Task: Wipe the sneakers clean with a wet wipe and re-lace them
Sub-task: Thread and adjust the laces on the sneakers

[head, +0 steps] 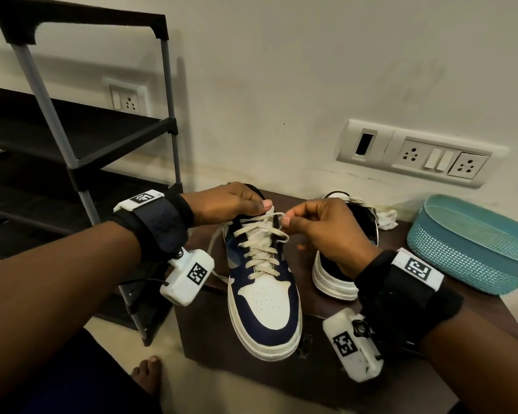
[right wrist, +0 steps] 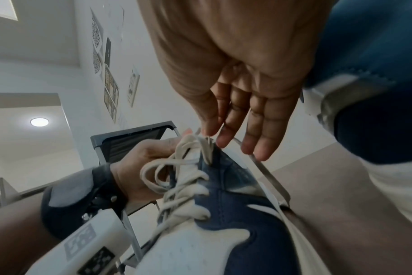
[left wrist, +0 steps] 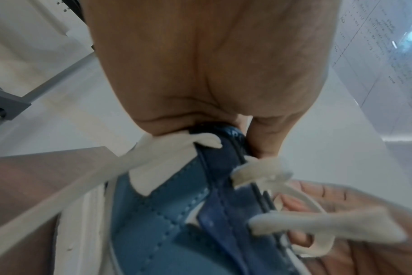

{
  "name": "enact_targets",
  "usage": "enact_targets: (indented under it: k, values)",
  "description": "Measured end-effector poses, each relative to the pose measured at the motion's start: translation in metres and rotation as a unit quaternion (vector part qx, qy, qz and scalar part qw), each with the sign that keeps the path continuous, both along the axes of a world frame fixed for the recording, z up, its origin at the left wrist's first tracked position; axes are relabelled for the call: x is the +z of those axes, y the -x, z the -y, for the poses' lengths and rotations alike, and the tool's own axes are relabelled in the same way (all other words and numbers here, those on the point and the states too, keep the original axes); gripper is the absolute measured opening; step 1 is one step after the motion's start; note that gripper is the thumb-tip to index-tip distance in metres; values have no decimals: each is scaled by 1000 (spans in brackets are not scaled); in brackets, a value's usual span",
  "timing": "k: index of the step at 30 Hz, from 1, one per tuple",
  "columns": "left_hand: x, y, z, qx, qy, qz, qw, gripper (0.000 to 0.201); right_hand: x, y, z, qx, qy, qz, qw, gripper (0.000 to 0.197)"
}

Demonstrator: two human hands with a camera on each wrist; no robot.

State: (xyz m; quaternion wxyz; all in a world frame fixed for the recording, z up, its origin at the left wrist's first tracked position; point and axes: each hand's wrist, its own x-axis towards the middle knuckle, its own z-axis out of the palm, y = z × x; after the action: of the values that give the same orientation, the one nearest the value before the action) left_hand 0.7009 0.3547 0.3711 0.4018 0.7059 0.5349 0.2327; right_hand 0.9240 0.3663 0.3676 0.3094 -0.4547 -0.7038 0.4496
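the right hand pinches the cream lace between thumb and forefinger, right at the top eyelets of the sneaker; in the right wrist view the other fingers hang almost straight over the lace and do not hold it. the left hand is curled around the collar of the same sneaker, with the thumb pressed on the top of the tongue, just beside the right fingertips. in the left wrist view the left palm sits on the shoe's ankle edge, and the lace loops come out of the eyelets just under it.

the laced sneaker is navy, blue and white, and it stands upright on a dark brown wooden surface, toe toward the person. the lace crosses through all the lower eyelets, and one loose end hangs down on the left side of the shoe.

the second sneaker stands just beside it on the right, partly hidden behind the right hand. a crumpled white wipe lies near its heel. farther right is a turquoise plastic basket. a black shoe rack stands on the left, by the wall.
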Motion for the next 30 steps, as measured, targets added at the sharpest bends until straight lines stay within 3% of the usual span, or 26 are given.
enact_targets:
  k: [3, 7, 12, 16, 21, 30]
  values:
    - [0, -2, -2, 2, 3, -6, 1000, 83, 9, -1, -2, -16, 14, -35, 999, 9]
    - [-1, 0, -6, 5, 6, -2, 1000, 66, 11, 0, -1, -49, 6, -71, 996, 12]
    - [-2, 1, -5, 9, 15, 18, 1000, 62, 5, -1, 9, -16, 122, -85, 989, 16]
    - [-2, 0, -4, 1, 17, 19, 1000, 73, -4, 0, 15, -17, 65, -46, 997, 18]
    - [-2, 0, -4, 0, 10, 20, 1000, 79, -1, 1, 10, -25, 123, -62, 990, 32]
    - [-2, -2, -5, 14, -2, -4, 1000, 75, 14, 0, 4, -68, 150, -155, 974, 19]
